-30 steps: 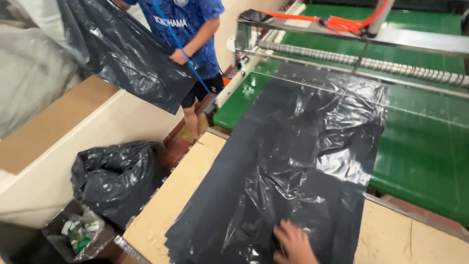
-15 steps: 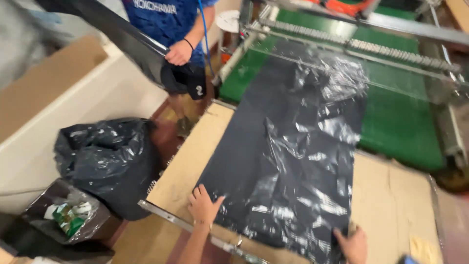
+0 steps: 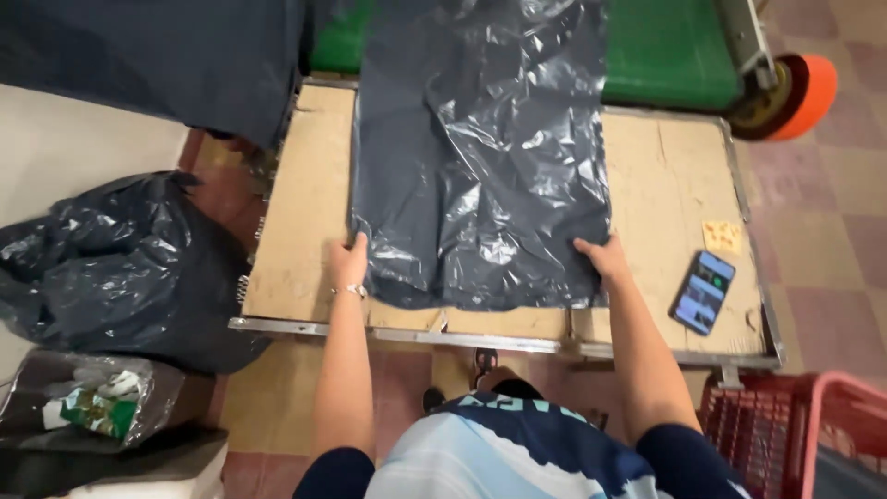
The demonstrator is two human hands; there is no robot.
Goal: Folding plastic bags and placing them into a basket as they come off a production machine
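Two hands press flat on a stack of dark plastic bags point(image 3: 480, 157), which lies down the middle of a cardboard-topped table point(image 3: 665, 185) with a metal rim. The left hand point(image 3: 349, 261) sits at the stack's near left corner, fingers spread and palm down, half on the plastic and half on the cardboard beside it. The right hand point(image 3: 602, 257) rests on the near right corner in the same open, flat way. Neither hand is closed around anything; both only bear down on the film.

The far end of the stack runs off the table onto a green conveyor surface point(image 3: 665, 51) beyond it. The plastic looks thin, light and limp, wrinkled and glossy, so it would likely slide over the cardboard and sag if lifted by one point. The near edge or its two corners, where the hands already are, seem the sensible places to pinch it.

Right of the stack, on the table, lie a phone point(image 3: 703, 291) and a small yellow scrap point(image 3: 722, 236). Left of the table, on the floor, a stuffed black bag point(image 3: 111, 259) slumps. Near the table's right front corner stands a red crate point(image 3: 795, 425).
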